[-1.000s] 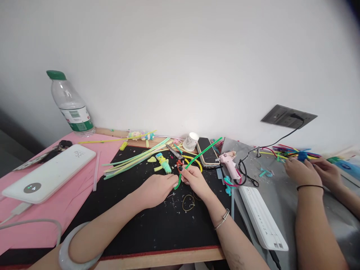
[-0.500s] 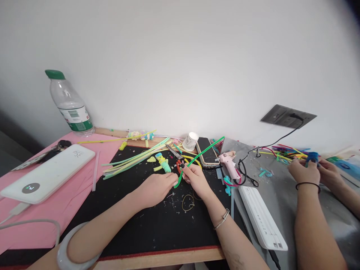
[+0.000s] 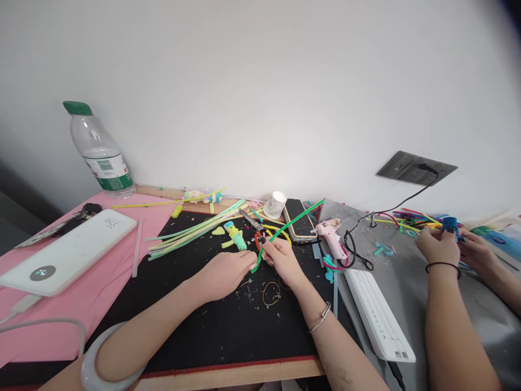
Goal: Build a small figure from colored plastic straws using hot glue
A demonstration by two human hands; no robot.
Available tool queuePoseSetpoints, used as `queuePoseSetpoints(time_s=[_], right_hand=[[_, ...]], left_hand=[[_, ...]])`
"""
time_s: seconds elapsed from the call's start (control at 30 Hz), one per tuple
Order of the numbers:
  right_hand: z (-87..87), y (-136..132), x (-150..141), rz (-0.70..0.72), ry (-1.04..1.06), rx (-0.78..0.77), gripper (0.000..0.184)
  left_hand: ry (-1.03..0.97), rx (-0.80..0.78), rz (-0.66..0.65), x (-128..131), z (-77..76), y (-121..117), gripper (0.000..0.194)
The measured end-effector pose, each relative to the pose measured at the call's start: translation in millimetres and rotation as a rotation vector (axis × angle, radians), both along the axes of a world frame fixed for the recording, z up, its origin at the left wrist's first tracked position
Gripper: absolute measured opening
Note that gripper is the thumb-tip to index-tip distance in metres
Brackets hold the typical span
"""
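Note:
Over the black mat (image 3: 195,331), my left hand (image 3: 233,274) pinches the lower end of a green pipe cleaner (image 3: 295,221). My right hand (image 3: 283,260) is closed on the same pipe cleaner slightly higher, and its long end slants up to the right. The lower end looks bent between the two hands. Scissors (image 3: 251,219) with orange handles lie just behind my right hand, their handles partly hidden. A small yellow, blue and mint pipe-cleaner figure (image 3: 235,237) lies close behind my left hand.
Pale pipe cleaners (image 3: 195,234), a paper cup (image 3: 275,205), a phone (image 3: 300,220) and a pink glue gun (image 3: 331,239) lie behind. White power banks (image 3: 380,315) flank the mat. At right, a co-worker's hands (image 3: 442,250) hold something blue. A bottle (image 3: 101,155) stands far left.
Both my hands keep nearly the same place and grip on the green pipe cleaner. The whole view has shifted very slightly. The co-worker's hands have moved a little.

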State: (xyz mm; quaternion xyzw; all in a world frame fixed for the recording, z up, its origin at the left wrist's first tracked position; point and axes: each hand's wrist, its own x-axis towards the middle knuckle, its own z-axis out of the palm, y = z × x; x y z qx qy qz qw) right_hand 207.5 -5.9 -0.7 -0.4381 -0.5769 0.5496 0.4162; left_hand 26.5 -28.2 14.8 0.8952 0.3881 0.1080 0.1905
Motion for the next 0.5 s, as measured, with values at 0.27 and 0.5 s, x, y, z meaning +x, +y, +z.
queuePoseSetpoints(time_s=[0.27,0.5], right_hand=[[-2.0,1.6,2.8,-0.027,0.011,0.033,0.051],[0.5,0.5,0.2,-0.024,0.018,0.030,0.052]], left_hand=[[-0.008,0.023,0.017,-2.4,-4.0,2.2,0.022],[-0.010,0.017,0.024,-1.3,-4.4,1.7,0.022]])
